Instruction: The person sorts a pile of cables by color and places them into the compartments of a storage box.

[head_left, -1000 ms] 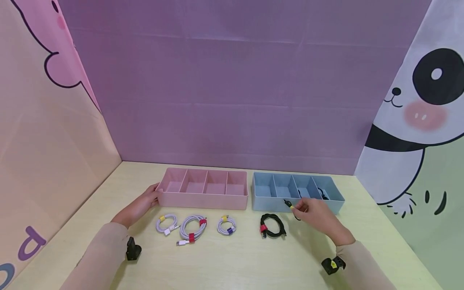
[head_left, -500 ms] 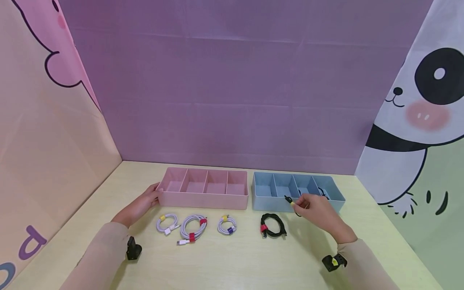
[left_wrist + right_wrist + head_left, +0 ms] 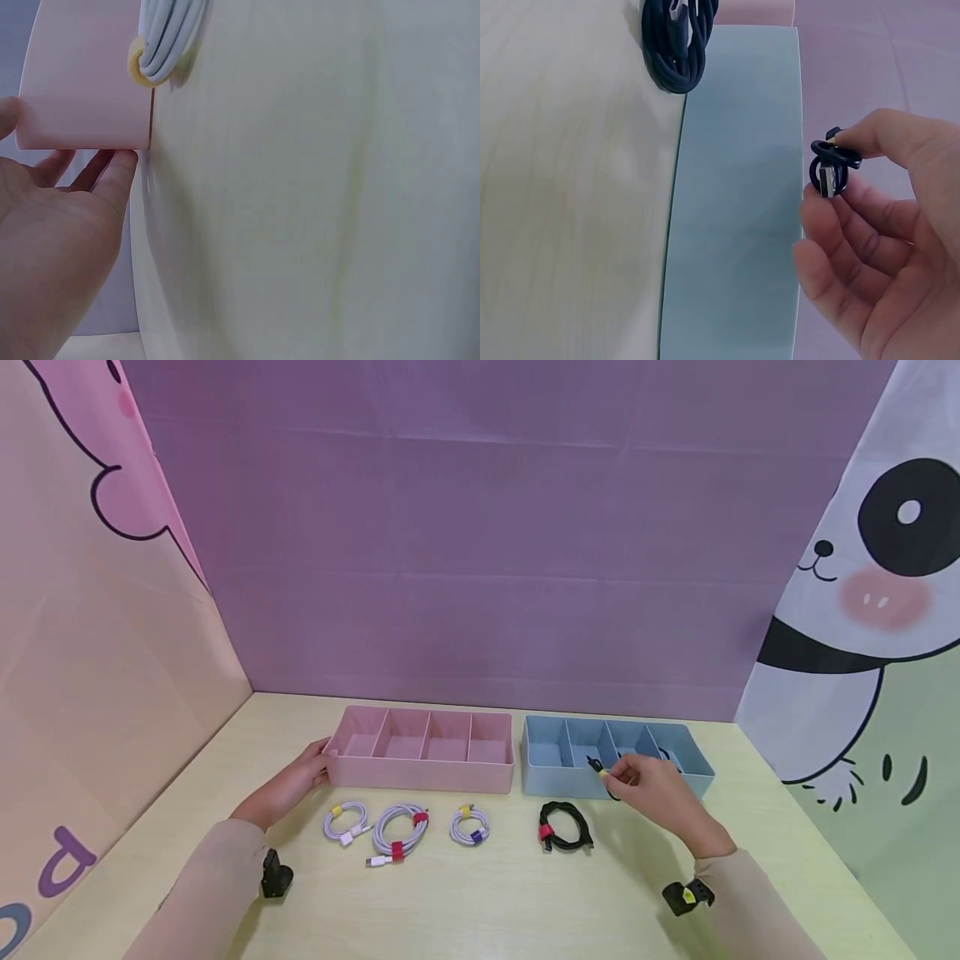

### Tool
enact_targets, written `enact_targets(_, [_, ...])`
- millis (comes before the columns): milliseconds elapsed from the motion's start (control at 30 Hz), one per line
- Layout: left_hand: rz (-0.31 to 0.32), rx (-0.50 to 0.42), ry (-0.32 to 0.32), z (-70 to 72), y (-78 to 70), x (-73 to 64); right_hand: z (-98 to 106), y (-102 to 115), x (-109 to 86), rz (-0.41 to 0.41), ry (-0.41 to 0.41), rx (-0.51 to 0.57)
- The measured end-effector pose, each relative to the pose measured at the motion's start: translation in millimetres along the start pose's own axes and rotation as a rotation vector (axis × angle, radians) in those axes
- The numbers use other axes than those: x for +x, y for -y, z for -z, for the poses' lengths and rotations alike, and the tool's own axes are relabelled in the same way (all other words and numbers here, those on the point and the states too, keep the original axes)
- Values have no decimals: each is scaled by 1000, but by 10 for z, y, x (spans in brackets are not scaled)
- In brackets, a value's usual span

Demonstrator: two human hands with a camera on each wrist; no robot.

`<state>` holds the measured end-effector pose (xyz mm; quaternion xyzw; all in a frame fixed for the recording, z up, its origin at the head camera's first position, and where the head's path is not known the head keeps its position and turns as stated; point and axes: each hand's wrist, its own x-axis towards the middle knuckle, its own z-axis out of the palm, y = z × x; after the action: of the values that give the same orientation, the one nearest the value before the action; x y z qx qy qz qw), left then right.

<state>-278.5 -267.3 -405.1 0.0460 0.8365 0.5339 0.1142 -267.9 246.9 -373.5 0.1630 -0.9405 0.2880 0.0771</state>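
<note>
My left hand [image 3: 306,775] grips the left end of a pink four-slot organizer box [image 3: 422,775]. In the left wrist view its thumb lies at the rim and its fingers touch the end wall [image 3: 112,161]. With thumb and fingertips, my right hand [image 3: 654,793] pinches a small coiled black USB cable [image 3: 597,767] that has a yellow tie. That cable overlaps the front rim of a blue divided box [image 3: 558,782]; in the right wrist view its metal USB plug [image 3: 827,181] points away from the palm. Dark cable pieces [image 3: 666,755] show inside the blue box's right-hand compartments, partly hidden by the hand.
Before the pink box lie a white cable with a yellow tie [image 3: 345,835], a larger white cable with red ties [image 3: 397,845] and a small white one [image 3: 469,837]. A black cable with a red tie [image 3: 564,843] lies before the blue box. A purple backdrop [image 3: 480,568] stands behind.
My right hand has risen slightly with the small black cable, bringing it up over the blue box's front rim. The left hand and both boxes have stayed put.
</note>
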Motion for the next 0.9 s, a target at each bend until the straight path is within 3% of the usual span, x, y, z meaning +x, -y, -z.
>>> enact_targets(600, [-28, -11, 3, 8, 38, 22, 33, 20, 135, -1, -80, 18])
enact_targets(900, [-22, -10, 0, -1, 38, 26, 54, 23, 213, -18, -70, 12])
